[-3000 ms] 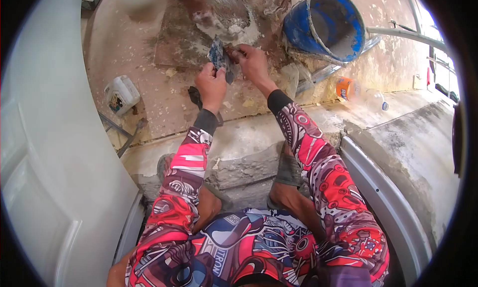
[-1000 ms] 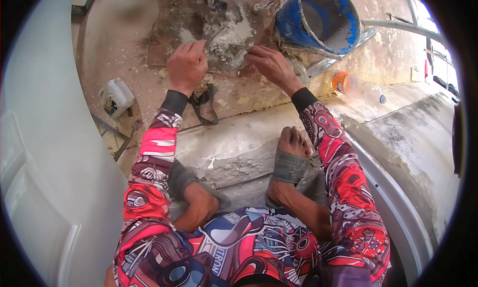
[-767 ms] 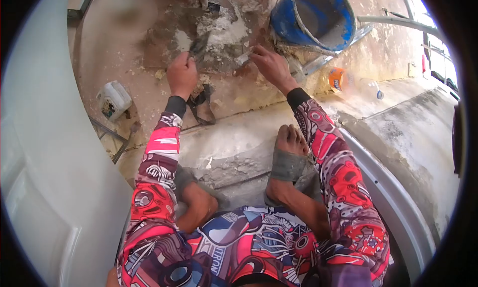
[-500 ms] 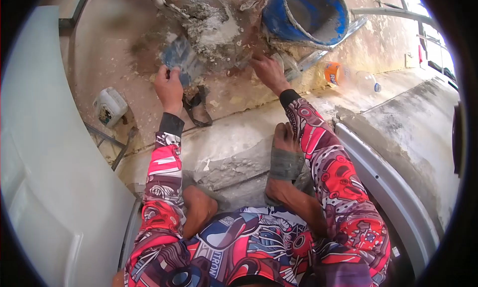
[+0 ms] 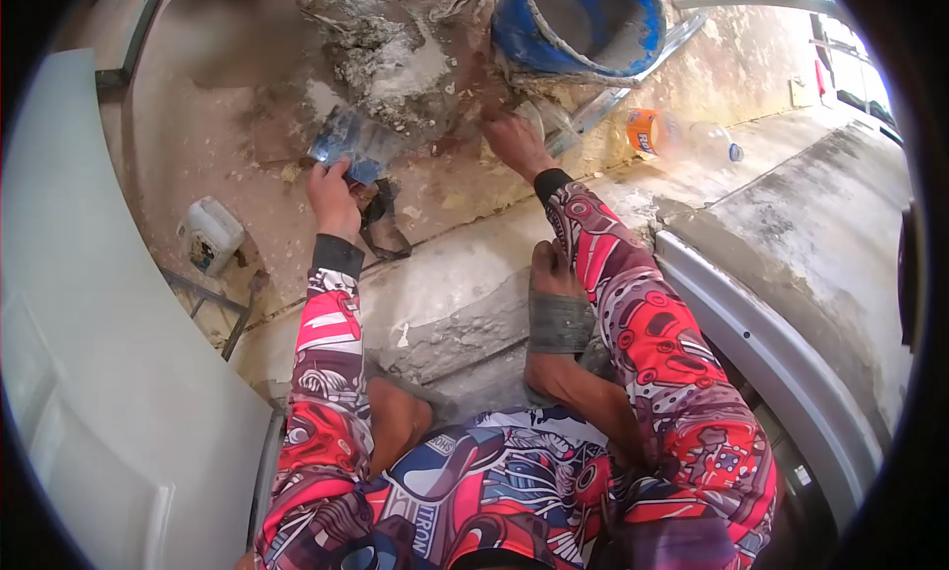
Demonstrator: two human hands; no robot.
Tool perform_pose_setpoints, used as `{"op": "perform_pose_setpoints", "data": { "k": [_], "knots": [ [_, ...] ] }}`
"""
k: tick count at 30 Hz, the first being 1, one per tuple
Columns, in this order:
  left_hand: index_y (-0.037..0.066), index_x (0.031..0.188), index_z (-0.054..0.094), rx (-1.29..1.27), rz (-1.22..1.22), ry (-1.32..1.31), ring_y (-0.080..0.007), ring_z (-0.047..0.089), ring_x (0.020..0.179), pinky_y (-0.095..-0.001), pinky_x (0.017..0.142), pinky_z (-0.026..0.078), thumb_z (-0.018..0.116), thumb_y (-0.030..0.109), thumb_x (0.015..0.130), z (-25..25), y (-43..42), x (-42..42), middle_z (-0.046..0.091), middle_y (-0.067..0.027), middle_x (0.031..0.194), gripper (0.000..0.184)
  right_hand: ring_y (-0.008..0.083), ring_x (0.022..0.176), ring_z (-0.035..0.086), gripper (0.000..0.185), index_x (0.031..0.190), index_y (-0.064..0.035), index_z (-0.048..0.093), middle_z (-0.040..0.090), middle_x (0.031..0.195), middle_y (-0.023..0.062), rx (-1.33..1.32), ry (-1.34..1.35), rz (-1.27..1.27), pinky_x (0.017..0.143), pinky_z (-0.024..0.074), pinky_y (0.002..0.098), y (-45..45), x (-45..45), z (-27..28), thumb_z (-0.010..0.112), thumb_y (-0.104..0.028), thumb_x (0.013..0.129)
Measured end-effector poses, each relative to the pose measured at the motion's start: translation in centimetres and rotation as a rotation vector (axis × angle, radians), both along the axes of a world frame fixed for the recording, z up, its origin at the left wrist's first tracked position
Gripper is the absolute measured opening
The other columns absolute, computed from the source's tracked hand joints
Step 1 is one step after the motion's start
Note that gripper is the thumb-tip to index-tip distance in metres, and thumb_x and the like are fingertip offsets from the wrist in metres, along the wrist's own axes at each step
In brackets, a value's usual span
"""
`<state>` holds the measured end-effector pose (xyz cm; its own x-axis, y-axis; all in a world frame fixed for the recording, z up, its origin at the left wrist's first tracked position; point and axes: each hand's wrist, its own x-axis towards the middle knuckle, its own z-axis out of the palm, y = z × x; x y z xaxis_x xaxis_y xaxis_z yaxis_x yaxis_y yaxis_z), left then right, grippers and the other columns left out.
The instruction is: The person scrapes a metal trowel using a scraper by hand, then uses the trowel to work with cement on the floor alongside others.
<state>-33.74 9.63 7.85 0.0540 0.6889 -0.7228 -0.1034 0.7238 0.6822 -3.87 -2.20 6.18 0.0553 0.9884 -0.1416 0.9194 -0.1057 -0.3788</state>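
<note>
My left hand (image 5: 334,199) pinches the near edge of a flat, shiny bluish plate (image 5: 354,147), tilted over the floor. Just beyond the plate lies a rough heap of grey-white mortar (image 5: 390,66). My right hand (image 5: 519,145) is closed at the heap's right side, low in front of a blue bucket (image 5: 514,34). What its fingers grip is blurred and cannot be made out. The bucket is crusted with grey mix and holds some inside. Close by my left wrist, a dark strap-like piece (image 5: 384,232) rests on the floor.
A clear bottle with an orange label (image 5: 645,132) lies to the right. At the left stand a dirty white jug (image 5: 210,236) and a metal frame (image 5: 213,298). A large pale panel (image 5: 89,352) fills the left side. Metal profiles (image 5: 771,362) flank my right arm.
The plate in my left hand has turned and shows more clearly. My right hand stays low by the bucket. The whole view has shifted slightly, moving the bucket and bottle left.
</note>
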Motion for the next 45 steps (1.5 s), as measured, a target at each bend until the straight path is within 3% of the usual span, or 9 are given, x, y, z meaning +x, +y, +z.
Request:
{"op": "perform_pose_setpoints", "data": {
  "k": [5,11,17,24,28,31,33,37,45],
  "knots": [
    [0.009,0.106,0.058,-0.127,0.134,-0.326,-0.0206,0.064,0.084,-0.0370,0.069,0.054,0.058,0.005,0.085,0.5,-0.4,-0.3,0.063,-0.0040,0.097,0.021,0.0312,0.094,0.066,0.030,0.108,-0.0125,0.068,0.063,0.103,0.0101,-0.003,0.030,0.013,0.076,0.0535,0.0438,-0.3,-0.2,-0.7,0.052,-0.006,0.083],
    [0.008,0.108,0.058,-0.211,0.240,-0.613,-0.0215,0.063,0.097,-0.0364,0.085,0.055,0.059,0.005,0.083,1.0,-0.4,-1.8,0.065,-0.0055,0.108,0.025,0.0289,0.090,0.066,0.031,0.113,-0.0142,0.065,0.065,0.104,0.0062,0.106,0.061,0.010,0.069,0.0537,0.0410,2.4,1.1,9.1,0.063,-0.011,0.082],
    [0.010,0.105,0.061,-0.224,0.233,-0.694,-0.0186,0.064,0.082,-0.0329,0.071,0.052,0.065,0.011,0.082,-1.4,-0.9,-2.9,0.068,-0.0023,0.098,0.024,0.0284,0.082,0.065,0.034,0.118,-0.0116,0.063,0.063,0.092,0.0080,0.176,-0.120,0.241,0.071,0.0527,0.0411,5.3,7.6,18.4,0.069,-0.019,0.086],
    [0.013,0.097,0.062,-0.266,0.218,-0.704,-0.0179,0.064,0.072,-0.0359,0.065,0.050,0.065,0.014,0.082,-1.9,-1.3,-0.4,0.069,-0.0022,0.090,0.015,0.0307,0.099,0.064,0.031,0.110,-0.0096,0.068,0.067,0.101,0.0100,-0.543,-0.596,0.422,0.086,0.0504,0.0440,9.4,13.6,33.8,0.072,-0.018,0.080],
    [0.013,0.093,0.060,-0.324,0.259,-0.631,-0.0196,0.060,0.067,-0.0384,0.066,0.050,0.063,0.016,0.083,-1.7,-1.4,0.8,0.066,-0.0030,0.080,0.011,0.0324,0.094,0.066,0.033,0.112,-0.0093,0.069,0.070,0.098,0.0119,-0.456,-0.549,0.373,0.086,0.0510,0.0423,11.5,15.4,38.5,0.073,-0.020,0.081],
    [0.014,0.093,0.060,-0.336,0.248,-0.489,-0.0215,0.061,0.070,-0.0390,0.065,0.050,0.062,0.018,0.084,-3.7,-2.4,0.9,0.064,-0.0045,0.078,0.010,0.0279,0.091,0.069,0.038,0.117,-0.0092,0.068,0.072,0.099,0.0106,-0.494,-0.394,0.238,0.083,0.0529,0.0383,13.5,15.4,37.9,0.073,-0.025,0.083],
    [0.012,0.092,0.059,-0.301,0.226,-0.378,-0.0231,0.061,0.071,-0.0398,0.064,0.050,0.061,0.020,0.086,-1.6,-2.4,1.5,0.062,-0.0065,0.076,0.010,0.0149,0.087,0.069,0.047,0.124,-0.0075,0.064,0.072,0.099,0.0064,-0.470,0.288,-0.104,0.068,0.0552,0.0305,13.5,16.5,34.3,0.061,-0.043,0.094],
    [0.010,0.093,0.058,-0.289,0.059,-0.274,-0.0227,0.061,0.069,-0.0384,0.061,0.051,0.059,0.021,0.088,1.6,-2.0,0.4,0.063,-0.0066,0.078,0.011,0.0223,0.100,0.066,0.048,0.133,-0.0072,0.055,0.063,0.127,0.0080,-0.205,1.389,-0.551,0.079,0.0537,0.0357,9.9,13.4,26.4,0.046,-0.042,0.102],
    [0.009,0.098,0.061,-0.287,0.049,-0.208,-0.0218,0.065,0.067,-0.0361,0.058,0.052,0.059,0.017,0.089,1.4,-2.3,-1.5,0.066,-0.0066,0.082,0.012,0.0228,0.102,0.065,0.045,0.133,-0.0066,0.055,0.063,0.127,0.0076,-0.090,1.619,-0.700,0.081,0.0525,0.0360,6.2,13.1,20.6,0.045,-0.038,0.103]
  ]
}}
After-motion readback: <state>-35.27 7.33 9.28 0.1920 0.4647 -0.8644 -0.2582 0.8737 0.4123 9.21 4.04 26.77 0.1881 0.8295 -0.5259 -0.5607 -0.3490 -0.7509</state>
